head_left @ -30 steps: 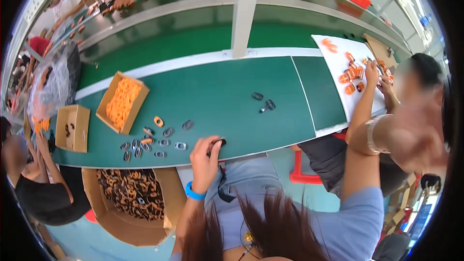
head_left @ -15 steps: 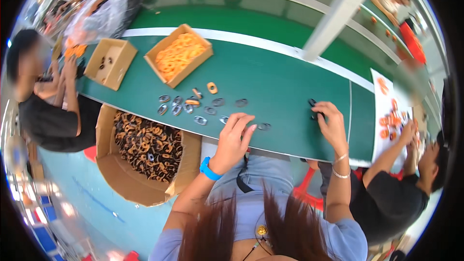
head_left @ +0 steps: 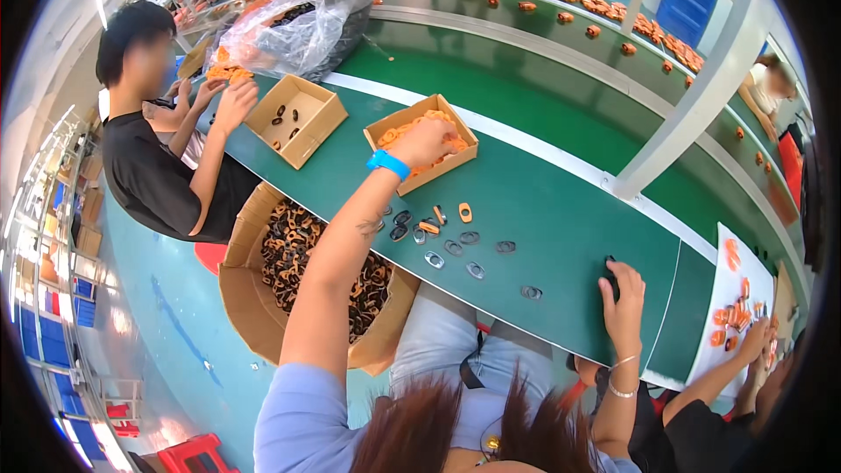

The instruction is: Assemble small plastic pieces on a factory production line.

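My left hand point(head_left: 424, 143), a blue band at its wrist, reaches into a cardboard box of orange ring-shaped parts point(head_left: 401, 129). Its fingertips are down among the parts, so whether they grip one is hidden. On the green table to the right, my right hand point(head_left: 624, 298) has curled fingers at a small black part point(head_left: 611, 258), which shows just past the fingertips. Between my hands lie several dark oval rings point(head_left: 505, 247), some in a cluster partly behind my left forearm. An orange oval part point(head_left: 465, 212) rests beside them.
A cardboard box with a few dark parts point(head_left: 293, 136) stands at the far left. Below the table edge is a large carton of black and orange parts point(head_left: 289, 241). People work on both sides. A metal post point(head_left: 679, 105) rises beyond the table; a white sheet point(head_left: 724, 285) holds orange parts.
My left hand has moved from above the near table edge up and away into the box of orange parts. The view has shifted. My right hand stays by the black part.
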Demonstrator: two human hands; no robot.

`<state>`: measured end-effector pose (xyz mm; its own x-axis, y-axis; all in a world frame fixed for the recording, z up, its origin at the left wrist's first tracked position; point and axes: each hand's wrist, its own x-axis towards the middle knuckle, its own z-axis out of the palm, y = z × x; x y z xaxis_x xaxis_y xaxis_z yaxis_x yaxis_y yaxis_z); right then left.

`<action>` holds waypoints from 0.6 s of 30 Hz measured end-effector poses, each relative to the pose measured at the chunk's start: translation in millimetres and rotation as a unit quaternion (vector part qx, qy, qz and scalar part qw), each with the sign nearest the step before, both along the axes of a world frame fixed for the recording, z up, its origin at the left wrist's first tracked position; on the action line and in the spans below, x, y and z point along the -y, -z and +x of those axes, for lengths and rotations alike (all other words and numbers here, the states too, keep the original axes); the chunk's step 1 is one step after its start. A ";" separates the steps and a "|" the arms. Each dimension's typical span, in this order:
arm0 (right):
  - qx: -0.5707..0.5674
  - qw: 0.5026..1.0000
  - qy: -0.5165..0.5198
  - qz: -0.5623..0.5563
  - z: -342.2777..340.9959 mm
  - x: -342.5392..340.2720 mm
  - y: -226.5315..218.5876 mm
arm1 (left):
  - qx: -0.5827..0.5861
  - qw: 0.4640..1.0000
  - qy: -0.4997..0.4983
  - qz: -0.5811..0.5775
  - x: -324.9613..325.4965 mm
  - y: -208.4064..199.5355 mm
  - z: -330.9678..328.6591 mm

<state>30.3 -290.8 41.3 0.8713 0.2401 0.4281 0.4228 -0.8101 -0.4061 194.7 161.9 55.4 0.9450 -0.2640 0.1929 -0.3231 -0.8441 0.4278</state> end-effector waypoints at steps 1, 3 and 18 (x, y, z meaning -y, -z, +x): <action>-0.007 1.000 -0.010 -0.020 -4.5 0.8 -3.1 | -0.032 0.999 -0.011 -0.014 0.8 0.5 1.1; -0.017 0.998 -0.017 -0.062 -11.3 7.2 3.6 | -0.022 0.999 -0.030 -0.027 1.1 5.2 -1.4; -0.034 0.997 0.020 0.063 -28.4 1.9 -2.9 | 0.161 0.893 -0.152 -0.391 20.6 -23.8 -61.8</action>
